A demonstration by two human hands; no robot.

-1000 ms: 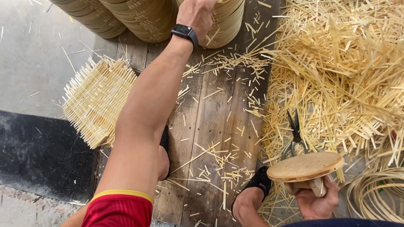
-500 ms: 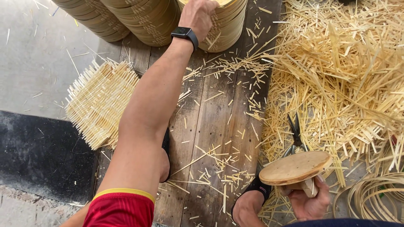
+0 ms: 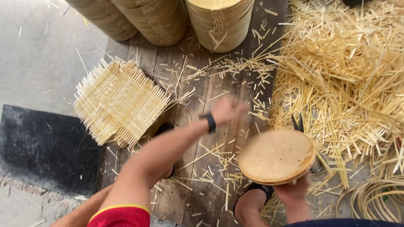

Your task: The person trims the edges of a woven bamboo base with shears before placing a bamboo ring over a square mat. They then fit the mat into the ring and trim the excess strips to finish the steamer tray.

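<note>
The right hand [image 3: 294,191] is nearest, at the near edge of the wooden floor boards [image 3: 198,126]; its fingers are closed under a round wooden disc [image 3: 277,156] and hold it up flat; the disc now sits higher and closer than it did a moment ago, so it looks ready to be used. A foot in a black sandal [image 3: 251,201] rests just below the disc. The left hand [image 3: 227,110] has changed the most; a second ago it reached far up to the stack of round bamboo baskets [image 3: 221,23] at the far edge; now it has come back to the middle of the boards, just to the left of the disc and not touching it; it is blurry, so I cannot tell how far its fingers are open, and I see nothing in them. A black watch [image 3: 209,122] is on that wrist. A woven bamboo mat [image 3: 120,103] lies at the left edge; a big pile of bamboo strips [image 3: 349,75] covers the right side; black scissors [image 3: 298,124] poke out just behind the disc.
</note>
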